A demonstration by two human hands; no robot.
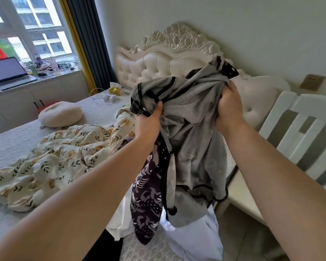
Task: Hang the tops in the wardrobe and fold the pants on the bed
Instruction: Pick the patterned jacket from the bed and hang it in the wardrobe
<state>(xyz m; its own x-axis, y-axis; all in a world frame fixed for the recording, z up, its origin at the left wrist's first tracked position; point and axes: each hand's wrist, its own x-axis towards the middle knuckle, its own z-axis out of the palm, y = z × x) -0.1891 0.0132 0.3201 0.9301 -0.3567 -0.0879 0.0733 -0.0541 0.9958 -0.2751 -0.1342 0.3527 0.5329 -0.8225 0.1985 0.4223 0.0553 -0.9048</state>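
Above the bed (15, 146), left hand (149, 124) and right hand (229, 108), fingers (226, 91) tight around grey garment (192, 117).

A grey mesh-lined garment (192, 147) with black trim and a dark patterned panel hangs bunched in mid-air beside the bed (11, 144), on which a crumpled cream floral garment (55, 162) lies.

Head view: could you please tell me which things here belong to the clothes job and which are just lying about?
Job: grey garment, gripped by left hand and right hand; floral cloth on the bed, possibly clothing.
Lying about: laptop; white cap; chair.
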